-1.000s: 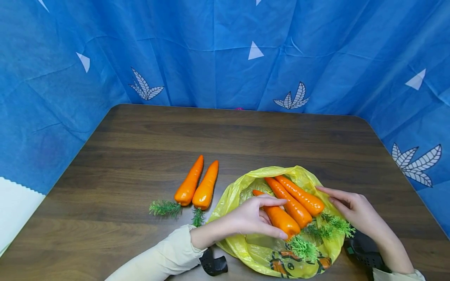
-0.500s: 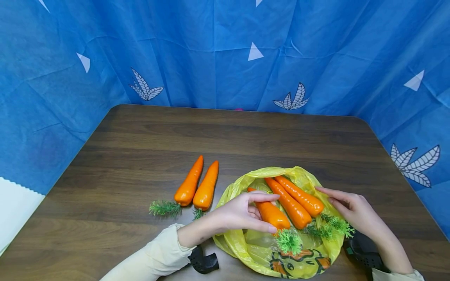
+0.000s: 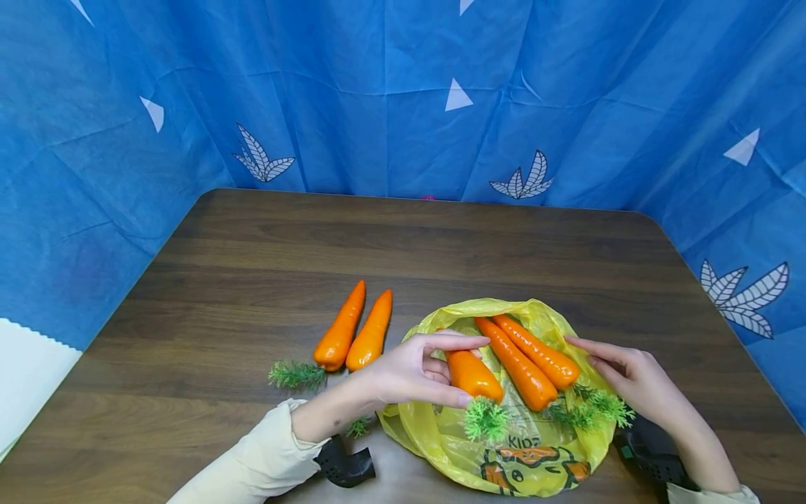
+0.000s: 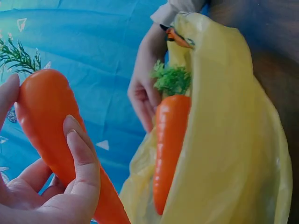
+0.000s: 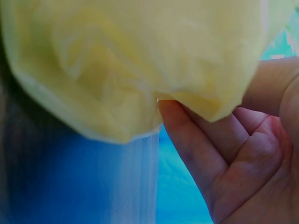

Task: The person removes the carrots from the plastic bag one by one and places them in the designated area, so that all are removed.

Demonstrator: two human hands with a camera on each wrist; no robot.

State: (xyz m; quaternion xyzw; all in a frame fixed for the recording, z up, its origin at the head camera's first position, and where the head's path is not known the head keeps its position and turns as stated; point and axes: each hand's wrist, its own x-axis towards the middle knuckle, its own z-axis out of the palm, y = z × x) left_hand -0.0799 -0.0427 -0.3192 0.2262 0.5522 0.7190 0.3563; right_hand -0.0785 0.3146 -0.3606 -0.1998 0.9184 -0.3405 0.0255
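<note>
In the head view my left hand (image 3: 415,371) holds a glossy orange carrot (image 3: 474,378) with a green leafy top, over the left part of a yellow plastic bag (image 3: 412,448). The left wrist view shows thumb and fingers curled round this carrot (image 4: 49,100). Two more carrots lie side by side inside the bag, a nearer one (image 3: 527,380) and one to its right (image 3: 548,357). My right hand (image 3: 639,378) is at the bag's right rim. From the right wrist, its fingers (image 5: 184,133) pinch the yellow plastic.
Two other carrots, a left one (image 3: 340,336) and a right one (image 3: 370,339), lie on the dark wooden table (image 3: 403,245) left of the bag. A blue patterned cloth (image 3: 378,105) hangs behind the table. Black devices sit at both wrists.
My left hand has moved left with the carrot, away from the two carrots in the bag and towards the bag's left rim. My right hand has stayed at the right rim.
</note>
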